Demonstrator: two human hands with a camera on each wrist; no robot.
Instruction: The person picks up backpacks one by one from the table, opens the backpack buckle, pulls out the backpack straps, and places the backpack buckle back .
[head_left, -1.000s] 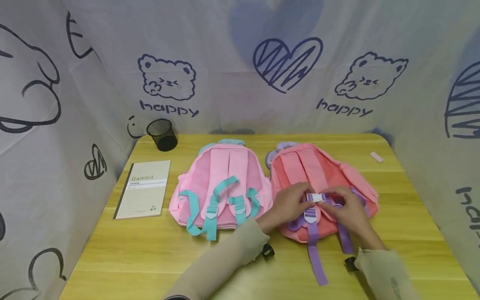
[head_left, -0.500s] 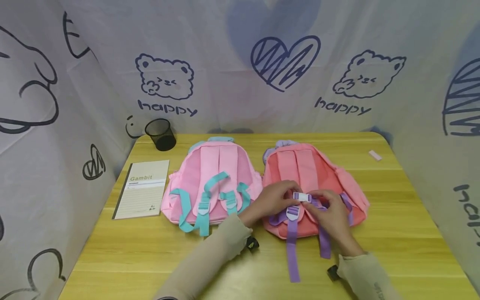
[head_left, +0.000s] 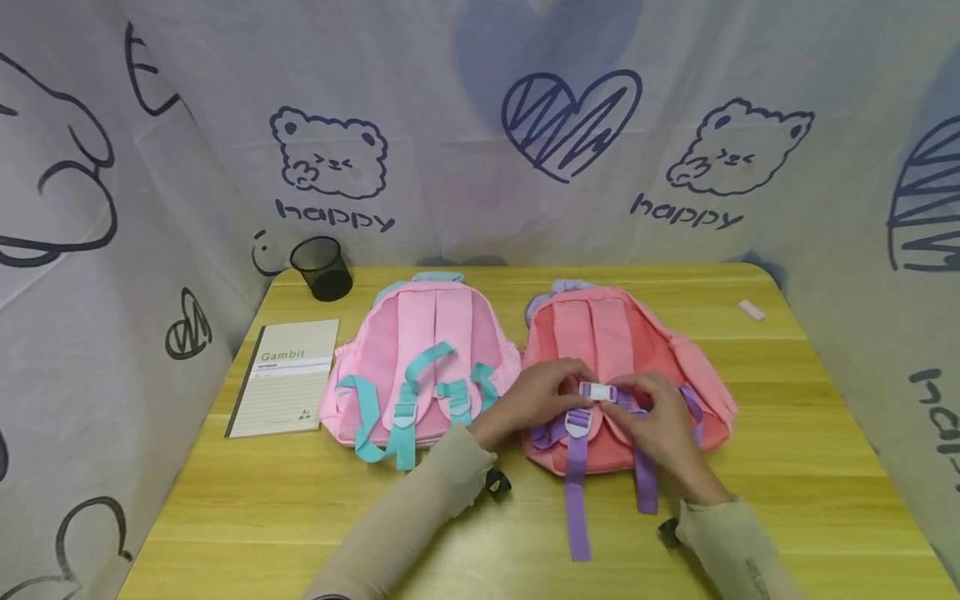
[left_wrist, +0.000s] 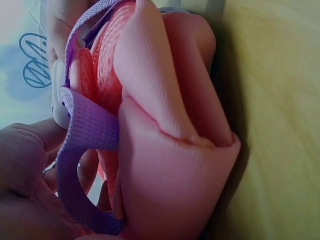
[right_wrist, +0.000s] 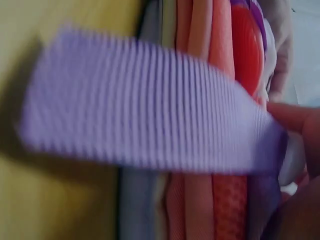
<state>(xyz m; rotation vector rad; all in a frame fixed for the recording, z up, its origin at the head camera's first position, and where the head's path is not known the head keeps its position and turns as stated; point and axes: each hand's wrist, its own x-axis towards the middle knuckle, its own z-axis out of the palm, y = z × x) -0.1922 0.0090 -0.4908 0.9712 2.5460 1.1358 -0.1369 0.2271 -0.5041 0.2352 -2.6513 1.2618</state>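
Note:
A coral backpack point(head_left: 615, 325) lies back panel up, its purple straps point(head_left: 577, 500) trailing over the table. Between my hands is a white side-release buckle point(head_left: 598, 392) on purple webbing, whose halves look joined. My left hand point(head_left: 536, 396) pinches its left end between thumb and fingers. At the other end, my right hand point(head_left: 663, 421) pinches the buckle and webbing. In the left wrist view the buckle point(left_wrist: 59, 95) shows edge-on beside a loop of purple strap point(left_wrist: 90, 122). A loose purple strap end point(right_wrist: 150, 105) blurs across the right wrist view, partly covering the right hand point(right_wrist: 302, 130).
Left of the coral backpack lies a pink backpack point(head_left: 435, 312) with teal straps, the two nearly touching. A notebook point(head_left: 283, 379) and a black mesh pen cup point(head_left: 322, 268) are at the left. A small pink block point(head_left: 752, 310) lies far right. Printed curtains enclose the table.
The coral backpack and the buckle have shifted left with both hands, and the pink backpack has slid left too. Both hands keep their hold on the buckle.

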